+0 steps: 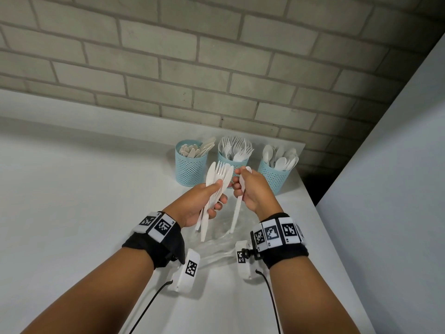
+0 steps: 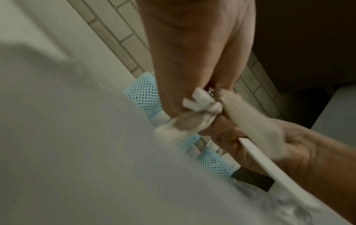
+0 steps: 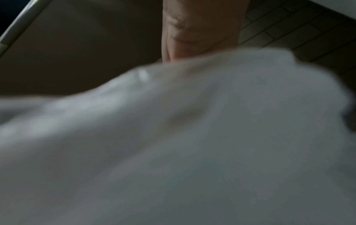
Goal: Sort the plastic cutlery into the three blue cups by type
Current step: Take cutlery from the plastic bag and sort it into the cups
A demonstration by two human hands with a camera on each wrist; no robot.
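Note:
Three blue mesh cups stand in a row at the back of the white table: the left cup holds knives, the middle cup forks, the right cup spoons. My left hand grips a bundle of white cutlery, with forks and knives showing, just in front of the cups. Close beside it, my right hand holds a single white spoon, handle pointing down. In the left wrist view the handle ends stick out of my fist, blurred. The right wrist view is mostly blocked by blurred white.
A crumpled clear plastic bag lies on the table under my wrists. A grey brick wall runs behind the cups. The table's right edge drops off beside the spoon cup, next to a white panel.

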